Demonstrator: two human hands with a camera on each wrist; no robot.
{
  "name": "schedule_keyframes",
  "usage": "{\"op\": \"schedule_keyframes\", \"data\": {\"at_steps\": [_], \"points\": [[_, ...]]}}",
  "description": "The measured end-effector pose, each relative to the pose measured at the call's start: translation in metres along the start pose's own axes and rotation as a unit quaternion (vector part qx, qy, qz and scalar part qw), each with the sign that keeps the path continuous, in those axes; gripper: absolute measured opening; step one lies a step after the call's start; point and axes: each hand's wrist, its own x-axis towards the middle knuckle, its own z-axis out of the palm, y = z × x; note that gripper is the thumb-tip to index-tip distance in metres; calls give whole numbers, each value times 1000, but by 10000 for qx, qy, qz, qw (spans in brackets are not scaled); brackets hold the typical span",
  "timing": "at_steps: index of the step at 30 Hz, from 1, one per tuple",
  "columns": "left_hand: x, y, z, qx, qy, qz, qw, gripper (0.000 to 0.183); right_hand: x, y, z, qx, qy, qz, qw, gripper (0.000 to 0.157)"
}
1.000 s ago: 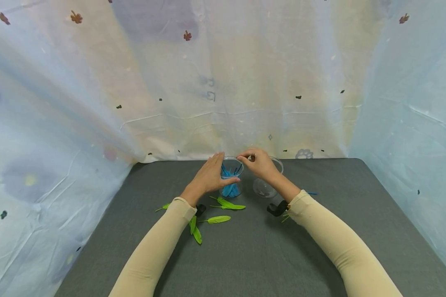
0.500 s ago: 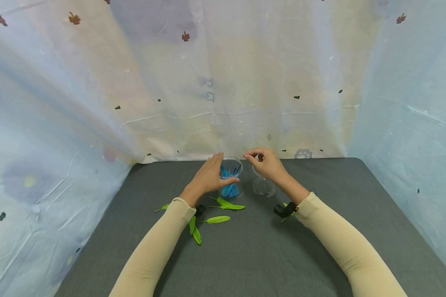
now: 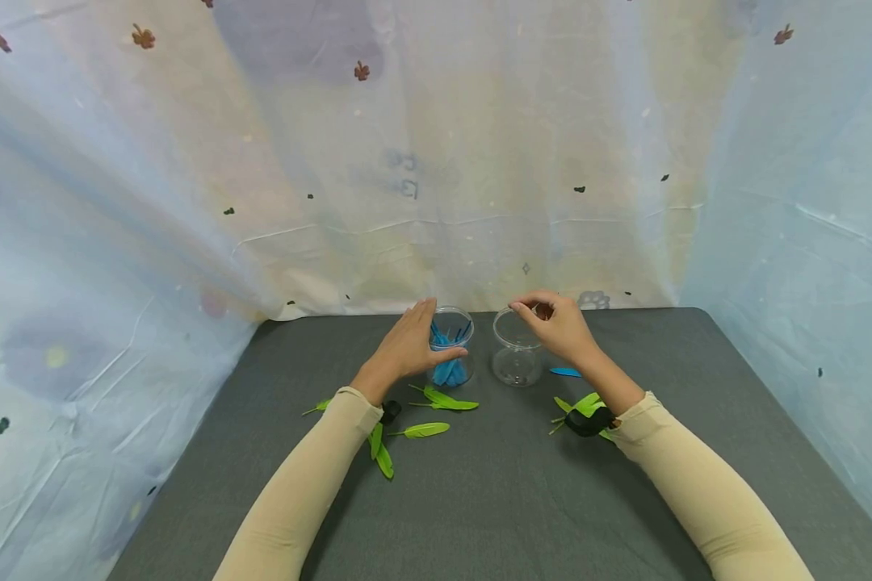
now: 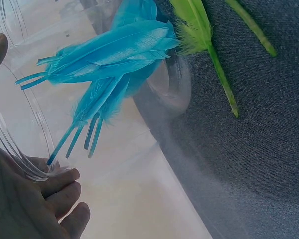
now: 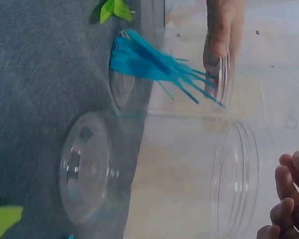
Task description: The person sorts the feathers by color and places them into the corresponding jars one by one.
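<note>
At the back of the table my left hand point(image 3: 410, 343) holds a clear jar point(image 3: 469, 361) by its upper part, thumb in front and fingers behind. Inside it stands a bunch of blue feathers point(image 4: 109, 55), quills up. A second clear jar point(image 5: 89, 169) stands to its right with nothing visible in it. My right hand point(image 3: 558, 329) is up by this jar's rim, fingers loosely bent and holding nothing; in the right wrist view its fingertips are clear of the rim. One blue feather point(image 3: 565, 372) lies right of the second jar, below the right hand.
Several green feathers point(image 3: 446, 399) lie in front of the left jar and around the left wrist. More green feathers point(image 3: 587, 402) lie partly behind the right wrist's black camera band point(image 3: 589, 421). A patterned curtain point(image 3: 465, 161) hangs behind the grey table point(image 3: 480, 500).
My right hand has moved right, from over the left jar's rim past the second jar's mouth, uncovering that jar. The left hand keeps its place on its jar.
</note>
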Motion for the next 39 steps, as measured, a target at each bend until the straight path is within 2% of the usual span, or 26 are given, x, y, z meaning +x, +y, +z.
{"op": "schedule_keyframes", "data": {"at_steps": [8,21,29,39], "points": [[-1,1,-1,-17,-13,42,10000,122,-17,16,-21,-13,229,109,9997,20],[-1,0,0,-72,-9,15,10000,122,-45,50,-47,-649,70,490,9967,19],[-2,0,-1,-128,-27,-2,9999,121,-57,69,-62,-763,-253,702,9943,19],[-3,0,-2,-132,-22,-4,9999,121,-75,87,-88,-1080,-1060,1145,9818,19]]}}
